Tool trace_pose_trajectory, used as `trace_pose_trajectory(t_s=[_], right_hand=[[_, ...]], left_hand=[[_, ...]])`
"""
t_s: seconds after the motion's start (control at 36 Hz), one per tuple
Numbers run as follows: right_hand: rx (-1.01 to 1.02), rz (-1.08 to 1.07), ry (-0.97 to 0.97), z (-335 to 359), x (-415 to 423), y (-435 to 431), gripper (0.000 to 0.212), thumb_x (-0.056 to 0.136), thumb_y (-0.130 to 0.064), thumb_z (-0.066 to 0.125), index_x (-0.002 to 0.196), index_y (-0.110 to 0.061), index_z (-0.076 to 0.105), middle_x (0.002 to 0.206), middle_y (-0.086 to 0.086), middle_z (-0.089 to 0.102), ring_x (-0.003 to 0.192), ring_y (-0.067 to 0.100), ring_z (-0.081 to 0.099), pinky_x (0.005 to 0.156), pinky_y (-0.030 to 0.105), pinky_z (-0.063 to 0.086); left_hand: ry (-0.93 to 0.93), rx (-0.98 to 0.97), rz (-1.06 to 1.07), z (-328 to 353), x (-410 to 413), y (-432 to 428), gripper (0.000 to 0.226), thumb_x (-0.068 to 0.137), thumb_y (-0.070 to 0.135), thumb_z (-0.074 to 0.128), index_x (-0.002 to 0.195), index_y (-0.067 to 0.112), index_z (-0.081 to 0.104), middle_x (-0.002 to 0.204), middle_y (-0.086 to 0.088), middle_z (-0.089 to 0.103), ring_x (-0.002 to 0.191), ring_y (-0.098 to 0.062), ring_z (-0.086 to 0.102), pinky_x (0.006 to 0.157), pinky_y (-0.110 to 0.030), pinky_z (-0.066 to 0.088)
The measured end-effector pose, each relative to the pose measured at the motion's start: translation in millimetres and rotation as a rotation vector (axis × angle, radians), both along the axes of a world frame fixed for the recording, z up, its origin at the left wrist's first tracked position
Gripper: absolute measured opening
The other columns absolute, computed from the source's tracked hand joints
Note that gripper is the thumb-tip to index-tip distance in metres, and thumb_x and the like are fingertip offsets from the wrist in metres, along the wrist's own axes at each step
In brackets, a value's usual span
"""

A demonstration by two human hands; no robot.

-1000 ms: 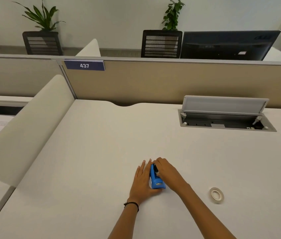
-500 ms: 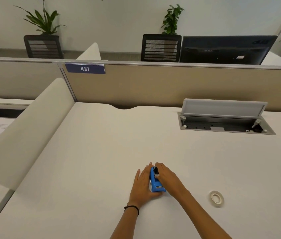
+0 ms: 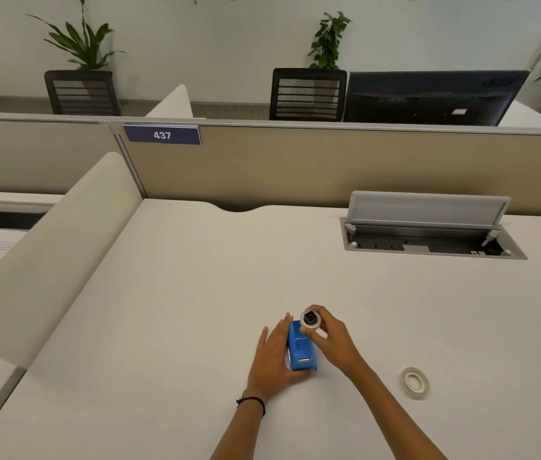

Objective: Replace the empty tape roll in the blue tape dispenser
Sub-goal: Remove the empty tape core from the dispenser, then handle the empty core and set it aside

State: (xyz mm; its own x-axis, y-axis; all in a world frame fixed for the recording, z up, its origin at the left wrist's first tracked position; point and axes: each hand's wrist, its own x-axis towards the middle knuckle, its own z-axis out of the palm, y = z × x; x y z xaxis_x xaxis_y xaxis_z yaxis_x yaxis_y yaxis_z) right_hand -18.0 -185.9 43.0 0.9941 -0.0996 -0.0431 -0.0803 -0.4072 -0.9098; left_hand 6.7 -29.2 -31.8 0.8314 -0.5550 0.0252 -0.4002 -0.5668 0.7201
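The blue tape dispenser [image 3: 301,350] stands on the white desk [image 3: 196,310] near its front edge. My left hand [image 3: 270,356] lies flat against the dispenser's left side and steadies it. My right hand [image 3: 327,336] pinches a small empty tape roll with a black hub [image 3: 310,318] just above the dispenser's far end. A fresh roll of clear tape [image 3: 414,382] lies flat on the desk to the right, apart from both hands.
An open cable hatch with a raised grey lid [image 3: 428,227] sits at the back right of the desk. A beige partition [image 3: 329,167] closes the far edge, and a white side divider [image 3: 47,260] runs along the left.
My right hand has lifted the empty roll with its hub out of the dispenser. My left hand stays against the dispenser's side. The fresh roll has not moved.
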Motion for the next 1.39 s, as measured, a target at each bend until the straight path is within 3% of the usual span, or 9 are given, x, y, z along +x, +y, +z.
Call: trace_pose_trajectory(t_s=[0.14, 0.28, 0.39, 0.5, 0.61, 0.72, 1.0, 1.14, 1.39], right_hand=[[0.074, -0.086, -0.017, 8.4, -14.9, -0.6, 0.033, 0.081, -0.013, 0.07, 0.102, -0.032, 0.054, 0.106, -0.011, 0.062, 0.095, 0.006, 0.06, 0.075, 0.01, 0.051], [0.086, -0.119, 0.017, 11.9, -39.3, -6.4, 0.043, 0.079, -0.007, 0.07, 0.106, -0.035, 0.053, 0.109, -0.015, 0.059, 0.094, 0.007, 0.061, 0.071, 0.011, 0.052], [0.133, -0.111, 0.064, 12.9, -63.5, -9.9, 0.044, 0.079, -0.006, 0.069, 0.106, -0.04, 0.056, 0.11, -0.017, 0.06, 0.09, 0.014, 0.063, 0.064, 0.019, 0.055], [0.275, -0.13, 0.129, 14.8, -89.2, -7.0, 0.04, 0.079, -0.008, 0.069, 0.107, -0.034, 0.06, 0.11, -0.005, 0.062, 0.087, 0.013, 0.066, 0.065, 0.023, 0.057], [0.422, -0.13, 0.195, 19.0, -110.3, -0.1, 0.026, 0.085, -0.015, 0.064, 0.109, -0.027, 0.063, 0.106, 0.003, 0.065, 0.087, 0.017, 0.068, 0.071, 0.027, 0.058], [0.431, -0.152, 0.206, 23.9, -126.9, 9.2, 0.02, 0.091, -0.024, 0.054, 0.109, -0.026, 0.062, 0.11, 0.0, 0.067, 0.095, 0.016, 0.068, 0.075, 0.028, 0.059], [0.247, -0.241, 0.16, 39.4, -144.5, 19.3, 0.027, 0.073, -0.019, 0.077, 0.091, -0.023, 0.058, 0.097, -0.009, 0.065, 0.079, 0.0, 0.066, 0.055, 0.005, 0.048], [0.134, -0.281, 0.014, 48.0, -151.6, 21.2, 0.024, 0.073, -0.015, 0.076, 0.088, -0.024, 0.059, 0.094, -0.003, 0.065, 0.085, 0.01, 0.065, 0.061, 0.007, 0.052], [0.103, -0.341, -0.037, 51.3, -155.5, 22.7, 0.024, 0.07, -0.018, 0.078, 0.087, -0.022, 0.061, 0.086, -0.007, 0.067, 0.078, 0.008, 0.066, 0.066, 0.009, 0.05]], left_hand=[[0.078, -0.023, 0.033, 6.2, -4.0, -0.7, 0.094, 0.07, 0.066, 0.063, 0.138, 0.045, 0.002, 0.151, 0.024, 0.016, 0.138, 0.007, 0.018, 0.119, -0.03, 0.002], [0.328, -0.022, 0.016, 28.9, -5.1, 2.4, 0.096, 0.075, 0.034, 0.076, 0.146, 0.021, 0.013, 0.149, 0.004, 0.034, 0.136, -0.014, 0.035, 0.113, -0.027, 0.022], [0.403, -0.114, 0.11, 52.1, -27.4, 7.5, 0.066, 0.089, 0.03, 0.061, 0.144, 0.023, 0.025, 0.147, 0.013, 0.029, 0.136, -0.007, 0.029, 0.107, -0.019, 0.022], [0.383, -0.295, 0.185, 73.7, -62.1, 8.6, 0.035, 0.092, 0.024, 0.057, 0.123, 0.037, 0.046, 0.132, 0.024, 0.045, 0.119, 0.011, 0.042, 0.093, 0.001, 0.032], [0.474, -0.36, 0.248, 82.4, -89.9, 3.4, 0.021, 0.092, 0.023, 0.057, 0.112, 0.029, 0.06, 0.115, 0.014, 0.062, 0.103, 0.003, 0.058, 0.079, -0.007, 0.048], [0.483, -0.356, 0.257, 88.0, -109.6, -2.8, 0.017, 0.091, 0.03, 0.057, 0.104, 0.024, 0.065, 0.103, 0.002, 0.068, 0.092, -0.016, 0.066, 0.08, -0.026, 0.058], [0.397, -0.421, 0.301, 103.4, -130.0, 0.3, 0.02, 0.085, 0.028, 0.065, 0.102, 0.018, 0.066, 0.099, 0.002, 0.069, 0.09, -0.017, 0.065, 0.079, -0.027, 0.059], [0.318, -0.474, 0.292, 110.0, -136.0, 2.9, 0.014, 0.083, 0.022, 0.068, 0.093, 0.029, 0.061, 0.094, 0.013, 0.066, 0.093, 0.0, 0.063, 0.07, -0.008, 0.052], [0.223, -0.535, 0.285, 117.6, -140.4, 0.6, 0.019, 0.082, 0.021, 0.067, 0.09, 0.037, 0.059, 0.093, 0.018, 0.066, 0.095, 0.002, 0.062, 0.07, -0.01, 0.053]])
